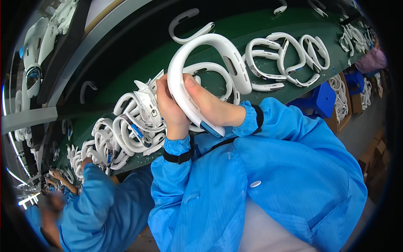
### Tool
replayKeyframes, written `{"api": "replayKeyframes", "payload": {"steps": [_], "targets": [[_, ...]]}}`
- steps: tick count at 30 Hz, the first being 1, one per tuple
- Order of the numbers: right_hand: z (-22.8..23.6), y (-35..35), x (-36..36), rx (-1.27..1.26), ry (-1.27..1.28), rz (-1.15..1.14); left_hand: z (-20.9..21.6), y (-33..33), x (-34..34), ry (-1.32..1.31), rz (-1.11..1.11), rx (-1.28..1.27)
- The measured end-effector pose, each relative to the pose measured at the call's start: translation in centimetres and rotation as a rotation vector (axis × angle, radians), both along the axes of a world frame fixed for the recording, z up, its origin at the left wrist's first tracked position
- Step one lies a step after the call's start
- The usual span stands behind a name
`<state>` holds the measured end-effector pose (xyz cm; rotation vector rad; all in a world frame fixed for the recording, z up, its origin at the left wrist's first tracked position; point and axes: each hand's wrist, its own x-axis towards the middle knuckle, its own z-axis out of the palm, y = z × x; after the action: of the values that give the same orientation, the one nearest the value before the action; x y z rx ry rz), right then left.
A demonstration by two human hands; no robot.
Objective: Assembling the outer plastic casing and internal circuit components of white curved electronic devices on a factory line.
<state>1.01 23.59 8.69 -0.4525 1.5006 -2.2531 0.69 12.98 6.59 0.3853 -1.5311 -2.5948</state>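
Observation:
A white C-shaped neck fan (177, 69) is raised in front of me, over the near edge of the bench. Its perforated end hangs to the right, and the other end, with a dark blue tip, points down toward my jacket. My left hand (174, 111) is closed on the left side of its curve. From the right, my right hand (212, 105) grips the same arm, thumb lying along the white shell. Just behind it, another white neck fan (208, 67) rests on the bench, partly covered by my hands and the held piece.
A tangled heap of white neck fans (138, 122) lies left on the green bench (252, 40). Several more neck fans (289, 59) are spread to the right. Blue stools (321, 101) and boxes stand below on the right. A co-worker in a blue sleeve (98, 189) reaches in at left.

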Motion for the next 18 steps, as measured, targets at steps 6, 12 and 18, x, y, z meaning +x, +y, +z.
{"api": "replayKeyframes", "payload": {"steps": [6,12,18], "targets": [[0.9,1.7,-0.9,-0.255,-0.124,0.144,3.6,0.4,1.7,-0.166,-0.057,-0.192],[3.4,1.5,-1.0,-0.275,0.045,0.170,5.5,1.2,2.8,0.045,-0.035,-0.136],[3.7,0.8,0.1,-0.162,0.382,-0.068,5.3,2.8,2.9,0.202,0.132,-0.088]]}}
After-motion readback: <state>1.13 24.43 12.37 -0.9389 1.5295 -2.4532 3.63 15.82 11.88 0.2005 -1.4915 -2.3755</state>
